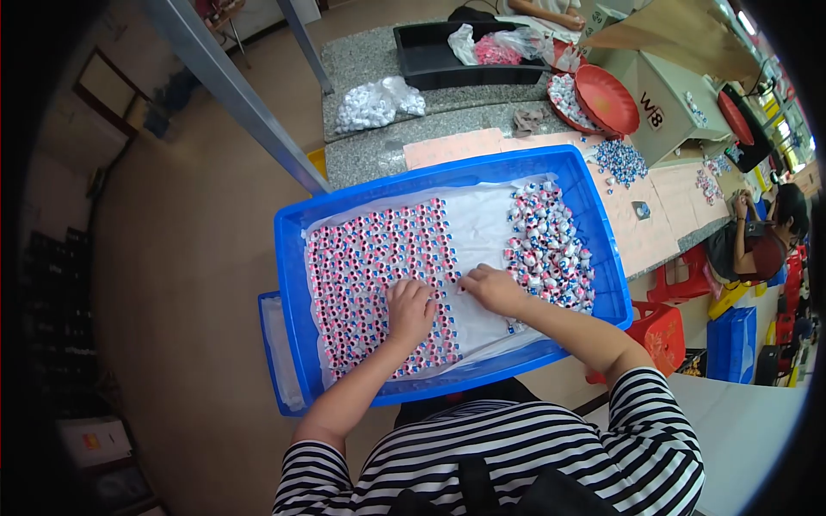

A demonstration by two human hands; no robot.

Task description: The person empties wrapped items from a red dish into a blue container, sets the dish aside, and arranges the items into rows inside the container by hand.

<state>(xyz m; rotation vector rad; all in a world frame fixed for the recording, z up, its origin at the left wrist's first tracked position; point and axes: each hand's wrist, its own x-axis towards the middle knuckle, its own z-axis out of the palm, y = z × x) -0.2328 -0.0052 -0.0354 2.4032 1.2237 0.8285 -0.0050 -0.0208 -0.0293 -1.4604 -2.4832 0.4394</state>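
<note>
A blue plastic tray (452, 391) lined with a white sheet (482, 232) lies in front of me. Small pink, white and blue pieces (370, 249) with dark spots stand in close rows over its left part. At the right side is a loose heap of similar pieces (551, 245). My left hand (411, 311) rests on the rows, its fingers stretched and slightly apart. My right hand (493, 289) is pinched at the rows' right edge, on what looks like one small piece; the fingers partly hide it.
Behind the tray, a stone-topped table carries a black bin (430, 69), a bag of white pieces (379, 105), red bowls (607, 101) and blue pieces (619, 163). A metal post (241, 95) rises at the tray's back left. A person (766, 241) sits far right, near red stools (658, 335).
</note>
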